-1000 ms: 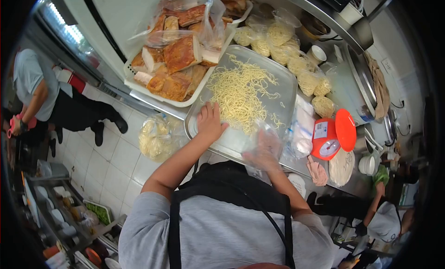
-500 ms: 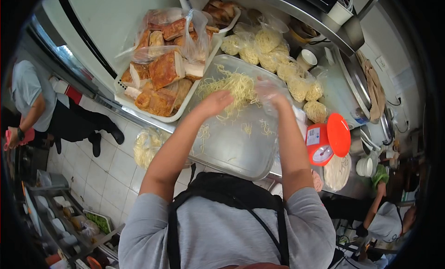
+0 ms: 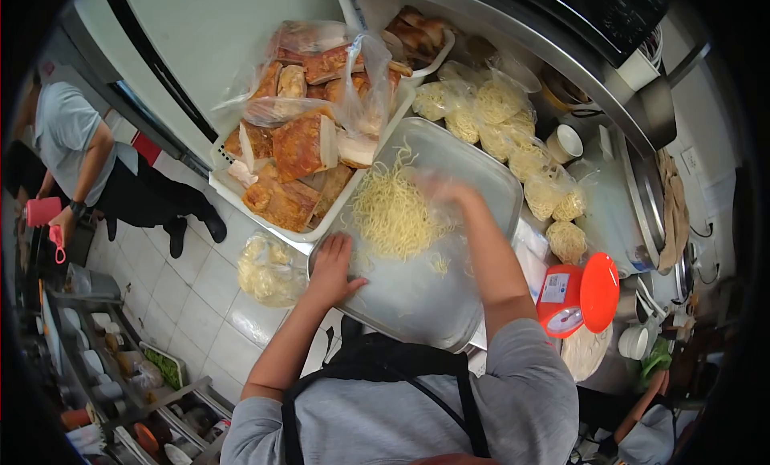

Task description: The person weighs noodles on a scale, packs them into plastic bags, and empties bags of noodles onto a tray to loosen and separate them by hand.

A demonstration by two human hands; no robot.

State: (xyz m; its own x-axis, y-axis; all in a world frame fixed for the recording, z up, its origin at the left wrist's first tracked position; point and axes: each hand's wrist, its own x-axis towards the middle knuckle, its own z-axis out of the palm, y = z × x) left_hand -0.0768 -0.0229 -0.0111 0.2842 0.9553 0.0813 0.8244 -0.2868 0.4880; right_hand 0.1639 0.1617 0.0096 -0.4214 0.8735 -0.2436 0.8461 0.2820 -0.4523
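A metal tray (image 3: 409, 305) lies in front of me with a loose heap of yellow noodles (image 3: 391, 212) toward its far left part. My left hand (image 3: 330, 268) rests on the tray's left side, fingers stretched out and thumb apart, holding nothing. Over the right side of the heap is my right hand (image 3: 446, 194), smeared by motion. Its fingers do not show clearly, and I cannot tell whether noodles are in them. A few stray strands (image 3: 439, 264) lie nearer to me on the tray.
Left of the tray stands a white crate (image 3: 227, 188) of roasted meat pieces (image 3: 298, 148). Bagged noodles (image 3: 501, 116) line the far right side. A red scale (image 3: 561, 297) stands at right. Another bag (image 3: 269, 268) hangs or lies at left. A person (image 3: 72, 128) stands far left.
My left hand has moved off the noodles to the tray's left side and lies flat. The right hand has shifted inward over the noodles, which now lie in a more gathered heap. My view has shifted.
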